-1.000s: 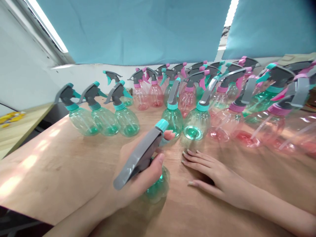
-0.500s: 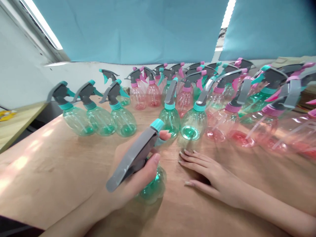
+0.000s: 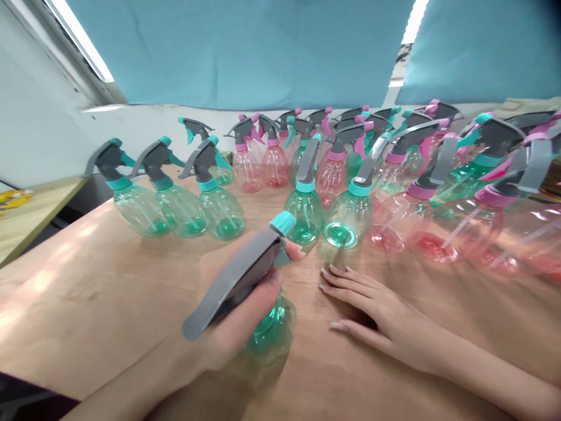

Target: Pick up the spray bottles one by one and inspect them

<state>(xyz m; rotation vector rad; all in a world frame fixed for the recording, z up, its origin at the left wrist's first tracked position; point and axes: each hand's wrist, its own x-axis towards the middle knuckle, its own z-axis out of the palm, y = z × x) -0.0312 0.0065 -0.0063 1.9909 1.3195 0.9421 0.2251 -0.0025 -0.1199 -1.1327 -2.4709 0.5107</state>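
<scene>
My left hand [image 3: 245, 310] is wrapped round the neck of a green spray bottle [image 3: 274, 333], with one finger at its trigger. The bottle's grey head slants up to a turquoise nozzle that points away to the right. Part of the clear green body is hidden behind my fingers and thumb. My right hand [image 3: 368, 310] lies palm down on the wooden table [image 3: 144, 304], fingers stretched out and nothing in them. Just beyond its fingertips stands another green spray bottle [image 3: 346, 216].
Three green spray bottles [image 3: 219, 210] stand in a row at the left. Several pink spray bottles [image 3: 403, 216] crowd the right side and back. Blue curtains [image 3: 254, 52] hang behind the table. A lower wooden surface [image 3: 26, 222] with a yellow item lies far left.
The view has shifted slightly, so the standing bottles appear a little further right. My left hand keeps its grip on the bottle, and my right hand still rests on the table.
</scene>
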